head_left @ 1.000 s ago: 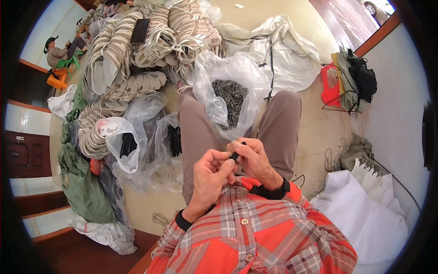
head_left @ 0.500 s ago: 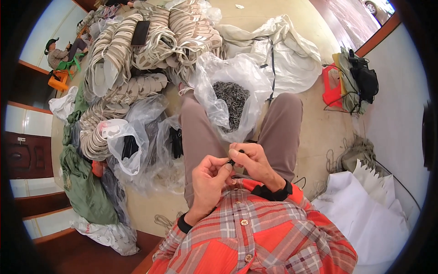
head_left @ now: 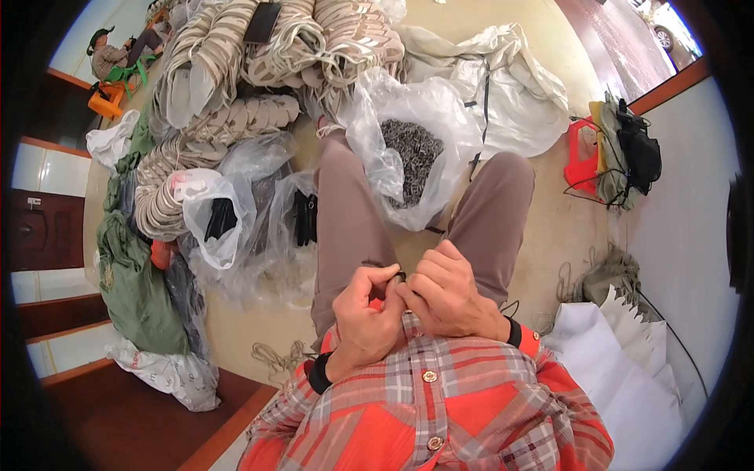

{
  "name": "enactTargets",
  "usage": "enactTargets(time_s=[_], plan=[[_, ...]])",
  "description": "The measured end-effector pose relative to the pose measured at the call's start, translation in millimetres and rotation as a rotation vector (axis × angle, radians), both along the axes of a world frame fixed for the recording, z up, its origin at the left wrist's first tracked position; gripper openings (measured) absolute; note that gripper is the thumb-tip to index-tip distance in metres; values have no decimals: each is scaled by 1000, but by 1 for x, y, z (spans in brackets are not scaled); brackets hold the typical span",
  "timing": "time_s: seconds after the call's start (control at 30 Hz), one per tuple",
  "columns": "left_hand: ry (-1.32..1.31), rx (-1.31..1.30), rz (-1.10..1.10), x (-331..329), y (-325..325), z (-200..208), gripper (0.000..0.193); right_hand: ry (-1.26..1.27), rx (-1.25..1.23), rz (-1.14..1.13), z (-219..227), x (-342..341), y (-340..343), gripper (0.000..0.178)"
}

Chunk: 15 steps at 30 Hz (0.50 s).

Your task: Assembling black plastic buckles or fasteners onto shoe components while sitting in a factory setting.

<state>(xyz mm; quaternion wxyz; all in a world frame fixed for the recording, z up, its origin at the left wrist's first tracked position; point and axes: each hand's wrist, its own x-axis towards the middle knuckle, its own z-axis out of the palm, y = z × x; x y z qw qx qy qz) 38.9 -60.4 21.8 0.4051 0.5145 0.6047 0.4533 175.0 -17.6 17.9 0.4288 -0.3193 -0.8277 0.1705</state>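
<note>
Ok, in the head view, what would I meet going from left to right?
Dark red door, green cloth bundle, phone, left hand, right hand, red stool, black bag.

A pale wall [head_left: 691, 173] and dark-red door [head_left: 49, 235] flank beige floor [head_left: 569, 228].

Printing shows, but none can be read.
The white sack [head_left: 166, 374] at lower left carries faint grey and red print, too small and blurred to make out; whether the pinkish patch [head_left: 193, 184] at left is lettering, I cannot tell.
</note>
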Motion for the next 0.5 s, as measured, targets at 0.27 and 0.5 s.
enactTargets(time_s=[0.27, 0.5], plan=[[2, 112, -23, -7, -3, 0, 14, -177, 109, 37, 11, 9, -12, 15], [-123, -48, -48, -5, -7, 9, 13, -168, 101, 48, 5, 9, -14, 15]])
